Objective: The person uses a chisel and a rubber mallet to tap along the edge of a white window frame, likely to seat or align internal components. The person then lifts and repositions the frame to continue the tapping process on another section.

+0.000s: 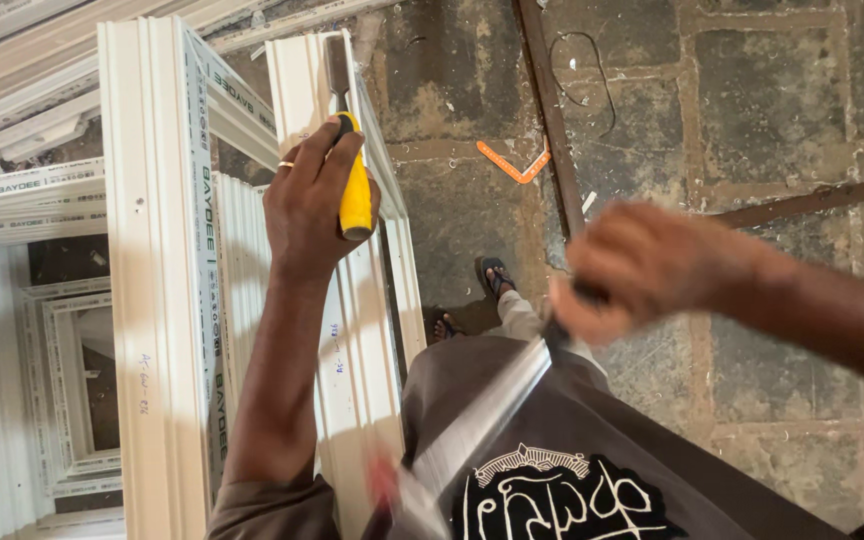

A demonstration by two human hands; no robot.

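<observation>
I count one yellow-handled chisel [354,190], one blurred hammer [472,425], one orange set square [514,165], two sandals [493,275] and one ring [285,164].

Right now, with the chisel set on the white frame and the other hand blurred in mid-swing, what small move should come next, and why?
Probably a light tap on the butt of the yellow-handled chisel. The left hand grips it with its blade against the white plastic window frame, while the right hand holds a long, blurred metal tool just below. A soft blow seems safer: the fingers sit close to the handle's end.

A chisel [352,170] stands on the frame [152,300], left of the floor's set square [514,165].
</observation>
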